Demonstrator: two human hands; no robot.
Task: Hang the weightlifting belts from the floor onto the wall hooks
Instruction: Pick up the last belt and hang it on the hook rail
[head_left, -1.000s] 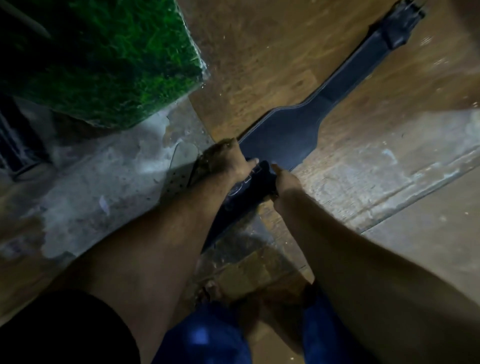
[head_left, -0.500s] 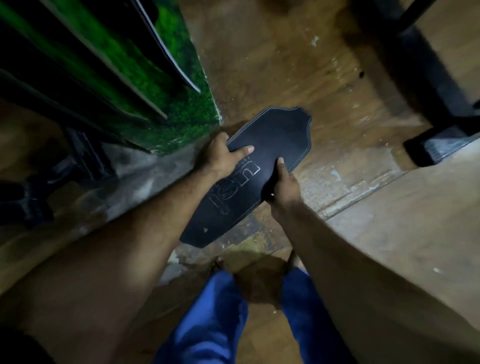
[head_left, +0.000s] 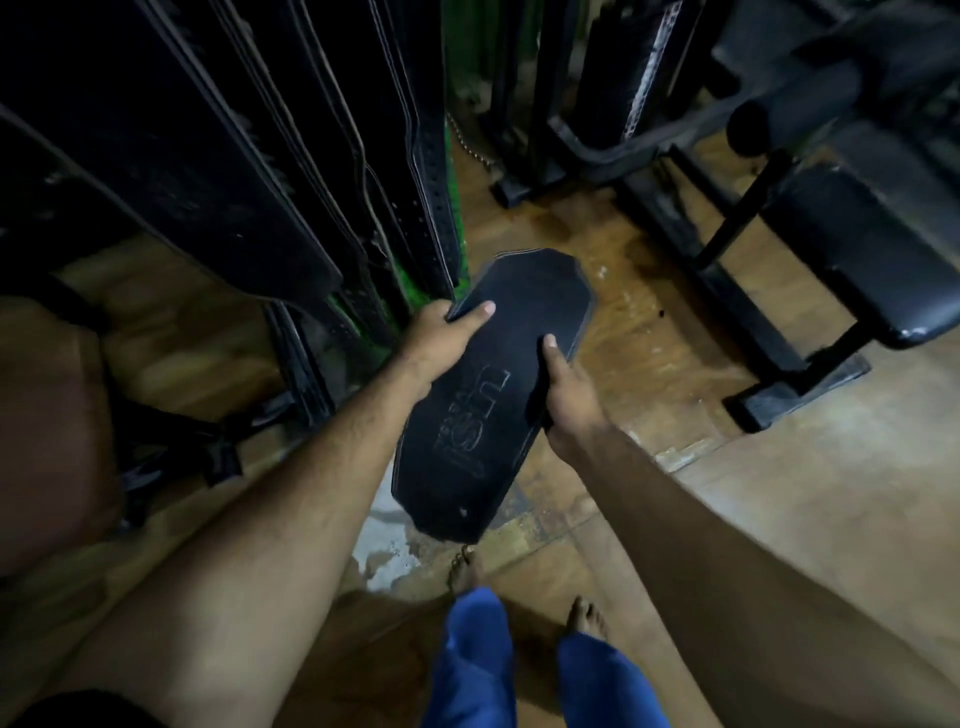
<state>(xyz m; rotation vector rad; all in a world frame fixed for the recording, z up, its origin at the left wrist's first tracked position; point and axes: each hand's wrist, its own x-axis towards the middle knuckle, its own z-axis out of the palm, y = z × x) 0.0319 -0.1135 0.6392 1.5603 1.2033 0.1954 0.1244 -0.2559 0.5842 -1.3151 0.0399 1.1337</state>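
Belt in both your hands, lifted clear of the wooden floor and held flat in front of you above your bare feet. Your left hand grips its left edge, thumb laid across the dark top face and fingers curled underneath. Your right hand grips the right edge the same way, thumb pointing up along the leather. Only the wide back panel shows; where the strap and buckle end hang, you cannot tell in this dim view.

So the pick-up is done for this belt, and the hanging is left. Several black belts already hang in a tight row just to your left, their lower ends close beside your left hand. No hook is visible, so a free one probably sits higher, above the frame.

To your right, well apart, stands a padded bench on a black frame. Open floor lies between it and the hanging row.
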